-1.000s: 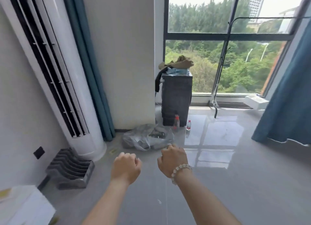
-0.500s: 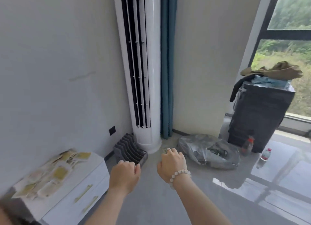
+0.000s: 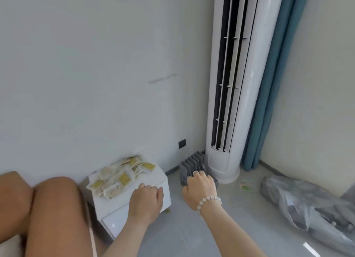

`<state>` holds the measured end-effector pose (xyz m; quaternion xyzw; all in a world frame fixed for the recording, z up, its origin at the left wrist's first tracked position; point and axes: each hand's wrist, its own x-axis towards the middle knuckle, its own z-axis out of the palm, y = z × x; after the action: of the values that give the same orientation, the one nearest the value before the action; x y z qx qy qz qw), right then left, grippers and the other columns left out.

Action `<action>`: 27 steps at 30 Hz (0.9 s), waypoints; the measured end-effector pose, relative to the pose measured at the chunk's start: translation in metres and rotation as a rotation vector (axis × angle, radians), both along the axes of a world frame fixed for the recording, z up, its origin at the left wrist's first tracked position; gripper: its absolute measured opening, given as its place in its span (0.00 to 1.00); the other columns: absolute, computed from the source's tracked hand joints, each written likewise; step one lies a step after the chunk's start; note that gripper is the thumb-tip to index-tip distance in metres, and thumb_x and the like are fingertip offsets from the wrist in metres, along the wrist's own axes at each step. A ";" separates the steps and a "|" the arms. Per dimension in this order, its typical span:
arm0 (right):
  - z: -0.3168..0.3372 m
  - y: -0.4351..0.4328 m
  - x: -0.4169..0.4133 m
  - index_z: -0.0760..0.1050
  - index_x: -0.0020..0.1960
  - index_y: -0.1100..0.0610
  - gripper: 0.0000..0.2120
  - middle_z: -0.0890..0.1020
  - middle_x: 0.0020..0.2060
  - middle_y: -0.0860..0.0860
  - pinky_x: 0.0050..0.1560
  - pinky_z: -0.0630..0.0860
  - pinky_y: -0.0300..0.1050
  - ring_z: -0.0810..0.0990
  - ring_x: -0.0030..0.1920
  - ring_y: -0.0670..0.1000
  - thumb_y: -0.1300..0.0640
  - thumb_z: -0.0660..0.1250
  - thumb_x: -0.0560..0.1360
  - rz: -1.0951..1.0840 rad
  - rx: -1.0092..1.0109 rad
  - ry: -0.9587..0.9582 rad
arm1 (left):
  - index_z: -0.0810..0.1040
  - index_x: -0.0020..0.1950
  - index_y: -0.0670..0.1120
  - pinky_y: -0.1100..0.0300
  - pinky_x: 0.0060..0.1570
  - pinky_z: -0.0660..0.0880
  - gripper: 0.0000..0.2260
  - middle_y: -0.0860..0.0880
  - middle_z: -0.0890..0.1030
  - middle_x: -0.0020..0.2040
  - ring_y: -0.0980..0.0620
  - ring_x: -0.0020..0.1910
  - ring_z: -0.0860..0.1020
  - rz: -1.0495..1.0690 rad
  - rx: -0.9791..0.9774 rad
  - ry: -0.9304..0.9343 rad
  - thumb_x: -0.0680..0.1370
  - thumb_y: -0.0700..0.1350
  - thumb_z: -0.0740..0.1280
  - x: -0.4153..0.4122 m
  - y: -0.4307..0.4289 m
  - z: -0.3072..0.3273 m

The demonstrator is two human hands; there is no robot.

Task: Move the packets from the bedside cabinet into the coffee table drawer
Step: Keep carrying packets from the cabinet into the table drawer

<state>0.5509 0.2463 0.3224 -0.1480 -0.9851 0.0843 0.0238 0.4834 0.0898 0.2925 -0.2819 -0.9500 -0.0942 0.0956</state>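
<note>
Hovering beside packets (image 3: 119,177) heaped on the bedside cabinet (image 3: 155,178), left hand (image 3: 146,199) and right hand (image 3: 200,188) are fisted, holding nothing.

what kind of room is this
Most likely a bedroom corner in a home or flat. A low white bedside cabinet stands against the wall with packets piled on it, beside a tall floor-standing air conditioner and a blue curtain.

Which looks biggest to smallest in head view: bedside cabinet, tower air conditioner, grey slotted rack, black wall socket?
1. tower air conditioner
2. bedside cabinet
3. grey slotted rack
4. black wall socket
Apparent size only; cabinet sits nearest.
</note>
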 end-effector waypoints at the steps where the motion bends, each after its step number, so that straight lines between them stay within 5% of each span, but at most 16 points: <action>1: -0.003 -0.005 -0.011 0.77 0.53 0.60 0.16 0.76 0.54 0.54 0.56 0.66 0.46 0.71 0.57 0.55 0.56 0.52 0.78 0.028 -0.001 -0.006 | 0.69 0.20 0.48 0.61 0.21 0.65 0.23 0.51 0.70 0.19 0.50 0.24 0.73 0.044 -0.011 0.060 0.75 0.49 0.53 -0.007 -0.007 -0.005; 5: -0.012 -0.033 -0.053 0.77 0.54 0.60 0.17 0.76 0.54 0.54 0.56 0.66 0.47 0.71 0.57 0.55 0.55 0.52 0.78 0.152 -0.020 -0.018 | 0.69 0.19 0.48 0.58 0.21 0.69 0.19 0.51 0.69 0.19 0.50 0.24 0.73 0.119 -0.048 0.132 0.72 0.46 0.62 -0.028 -0.038 -0.014; 14: -0.028 -0.113 -0.135 0.76 0.51 0.60 0.17 0.76 0.51 0.54 0.54 0.65 0.46 0.71 0.55 0.54 0.55 0.51 0.78 0.358 -0.016 -0.034 | 0.68 0.19 0.47 0.63 0.18 0.63 0.19 0.52 0.68 0.18 0.50 0.21 0.71 0.272 -0.011 0.208 0.71 0.49 0.55 -0.085 -0.111 -0.033; 21: -0.029 -0.156 -0.205 0.75 0.47 0.57 0.14 0.77 0.50 0.53 0.55 0.66 0.45 0.71 0.56 0.53 0.55 0.51 0.78 0.400 0.002 -0.072 | 0.69 0.20 0.47 0.65 0.18 0.61 0.18 0.52 0.69 0.19 0.52 0.21 0.70 0.351 -0.020 0.185 0.58 0.44 0.79 -0.151 -0.152 -0.034; 27: -0.036 -0.176 -0.250 0.77 0.50 0.59 0.16 0.78 0.50 0.54 0.56 0.66 0.46 0.71 0.56 0.53 0.54 0.52 0.77 0.404 0.029 -0.094 | 0.70 0.20 0.48 0.64 0.17 0.63 0.15 0.52 0.69 0.19 0.52 0.21 0.71 0.360 -0.031 0.164 0.61 0.46 0.74 -0.196 -0.169 -0.042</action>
<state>0.3011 0.0703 0.2861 0.0490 -0.9959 0.0663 -0.0373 0.2871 -0.0794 0.2507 -0.1155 -0.9755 -0.0375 0.1835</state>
